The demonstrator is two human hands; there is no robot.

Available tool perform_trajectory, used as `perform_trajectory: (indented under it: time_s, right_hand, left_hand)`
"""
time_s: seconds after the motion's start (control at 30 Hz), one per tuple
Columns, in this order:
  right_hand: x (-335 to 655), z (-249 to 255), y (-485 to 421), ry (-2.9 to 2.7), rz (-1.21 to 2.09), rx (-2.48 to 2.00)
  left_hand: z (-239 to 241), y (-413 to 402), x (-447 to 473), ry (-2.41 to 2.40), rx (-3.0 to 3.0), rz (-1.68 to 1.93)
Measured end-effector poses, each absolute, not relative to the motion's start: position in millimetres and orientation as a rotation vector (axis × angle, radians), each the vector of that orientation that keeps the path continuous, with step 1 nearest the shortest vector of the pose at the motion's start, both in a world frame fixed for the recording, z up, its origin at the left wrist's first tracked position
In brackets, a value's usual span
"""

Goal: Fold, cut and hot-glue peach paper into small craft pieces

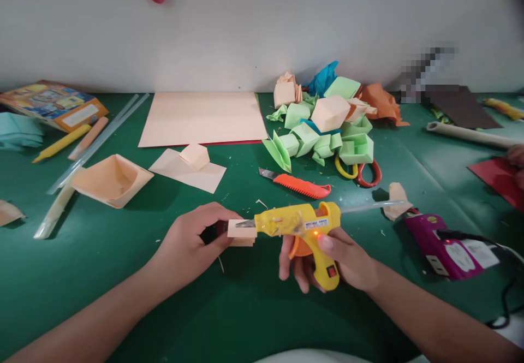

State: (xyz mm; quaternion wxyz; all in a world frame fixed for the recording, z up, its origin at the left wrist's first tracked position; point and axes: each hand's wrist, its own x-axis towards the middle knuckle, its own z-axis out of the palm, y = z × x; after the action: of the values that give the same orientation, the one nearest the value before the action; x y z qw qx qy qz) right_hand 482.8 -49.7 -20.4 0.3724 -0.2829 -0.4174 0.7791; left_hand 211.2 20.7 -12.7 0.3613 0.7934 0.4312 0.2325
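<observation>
My right hand [347,259] is wrapped round the handle of a yellow hot glue gun [295,220], fingers by its orange trigger. A small light glows on the gun, and a clear glue stick [364,206] sticks out of its back. Its metal nozzle points left, over a small folded piece of peach paper [244,231]; I cannot tell whether it touches. Between thumb and fingers my left hand [200,232] pinches that folded paper. Just beyond the gun lies an orange utility knife [303,184] with its blade out.
Behind are a heap of folded green and peach paper [307,136], scissors [368,174] and peach sheets [204,120]. To the left lie a paper box [114,183] and clear glue sticks [98,142]. At right stand a purple power adapter [446,248] with cords and another person's hand [518,161].
</observation>
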Motion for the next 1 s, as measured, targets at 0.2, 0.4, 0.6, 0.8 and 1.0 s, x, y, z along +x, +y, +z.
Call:
perform_trajectory:
  time_s: [0.2,0.4,0.6,0.8,1.0]
  right_hand:
    - [482.6,-18.5,-46.7,-1.175,1.988,-0.677]
    - [490.9,-20.2,-49.0,-1.314,1.822,-0.840]
    - [496.8,-21.6,-51.6,-1.436,1.665,-0.934]
    - [490.9,-19.7,-49.1,-1.505,1.645,-0.909]
    - [490.7,-24.2,-49.6,-1.568,1.593,-0.920]
  left_hand:
    - [-11.5,20.3,212.0,1.121,2.014,0.606]
    - [-13.0,20.6,212.2,1.118,1.990,0.607]
    - [-12.1,19.7,211.2,1.119,1.956,0.591]
    - [-12.5,19.7,211.5,1.097,1.978,0.603]
    - [-13.2,19.6,213.5,1.080,1.993,0.625]
